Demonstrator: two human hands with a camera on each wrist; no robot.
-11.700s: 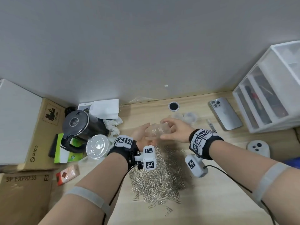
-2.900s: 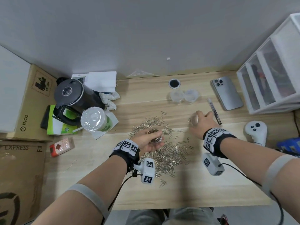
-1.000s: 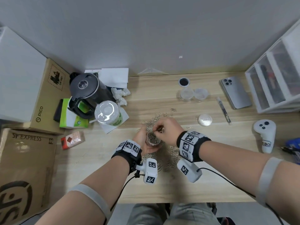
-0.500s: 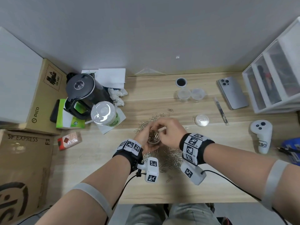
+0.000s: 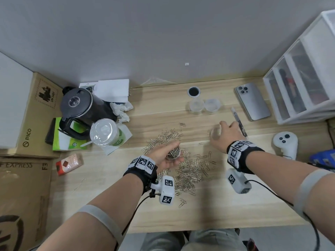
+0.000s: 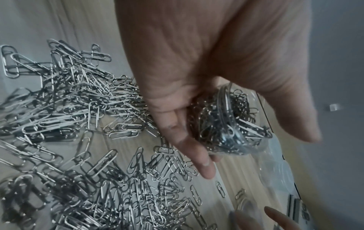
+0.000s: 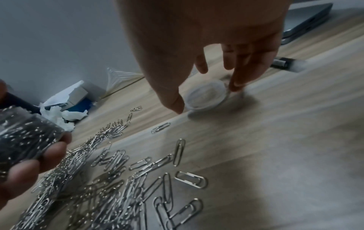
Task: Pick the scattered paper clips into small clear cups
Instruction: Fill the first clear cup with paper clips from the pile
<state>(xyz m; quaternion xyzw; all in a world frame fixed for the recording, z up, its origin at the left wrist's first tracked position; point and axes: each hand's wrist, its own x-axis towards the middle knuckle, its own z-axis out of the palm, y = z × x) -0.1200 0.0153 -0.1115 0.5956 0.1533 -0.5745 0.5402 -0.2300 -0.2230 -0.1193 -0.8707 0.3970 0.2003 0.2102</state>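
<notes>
left hand [image 5: 164, 156] cups a clear cup [image 5: 173, 153] stuffed with paper clips [image 5: 188, 171] over the pile; right hand [image 5: 225, 136] off right, fingers spread loosely around a lid [image 7: 206, 95], grip unclear

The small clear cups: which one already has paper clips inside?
The cup held in the left hand is full of paper clips. The two cups standing near the black hole look empty.
</notes>
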